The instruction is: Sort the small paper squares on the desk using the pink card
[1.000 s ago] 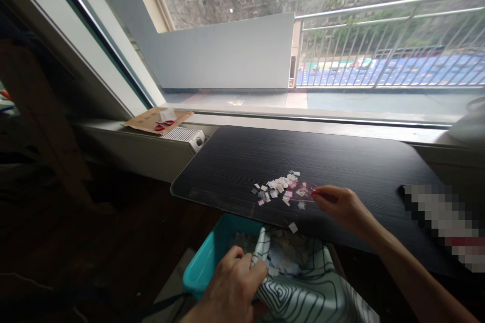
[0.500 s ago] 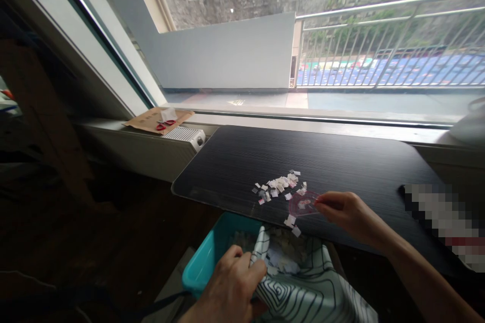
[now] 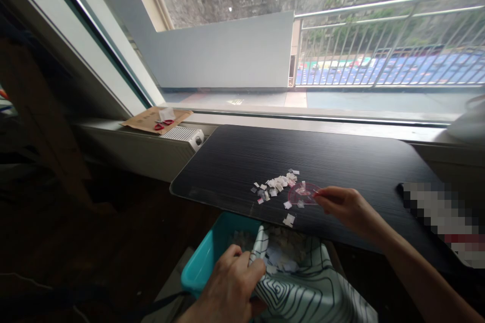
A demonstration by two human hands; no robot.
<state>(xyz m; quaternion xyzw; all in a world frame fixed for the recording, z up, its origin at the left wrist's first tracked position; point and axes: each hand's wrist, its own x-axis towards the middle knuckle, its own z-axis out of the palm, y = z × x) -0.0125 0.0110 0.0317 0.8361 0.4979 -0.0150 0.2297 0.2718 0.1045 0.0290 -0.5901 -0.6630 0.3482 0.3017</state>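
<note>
A: Entry one, changes?
B: Pink plate (image 3: 305,198), thin, see-through, curved edge: shifted from near the front edge of the surface (image 3: 341,156) back toward the middle, together with the right hand (image 3: 337,199). One loose scrap, formerly at the front edge, gone from there.

A: Poorly legible items?
B: Several scraps, seen through or overlapping the plate; which lie under and which on top, cannot tell. Object at the right edge of the surface (image 3: 439,224): pixelated, unidentifiable. Left hand (image 3: 235,270): lower fingers mostly hidden, wrist cut off by the bottom of the view. Right forearm: cut off at lower right.

A: Hands, condition?
B: Right: thumb and fingertips pinching the plate's right end. Left: closed on the folded edge of a patterned sheet (image 3: 303,290), pale green with dark lines, beside a teal bin (image 3: 200,262).

A: Plate, position?
B: On or just over the surface, nearer the front edge than the back; left of the right hand, beyond the left hand and well apart from it.

A: Adjoining stock?
B: Pile of pale scraps (image 3: 278,184), just left of the plate; a small overlapping group (image 3: 289,219) at the front edge; more scraps (image 3: 284,252) below that edge, beside the sheet.
</note>
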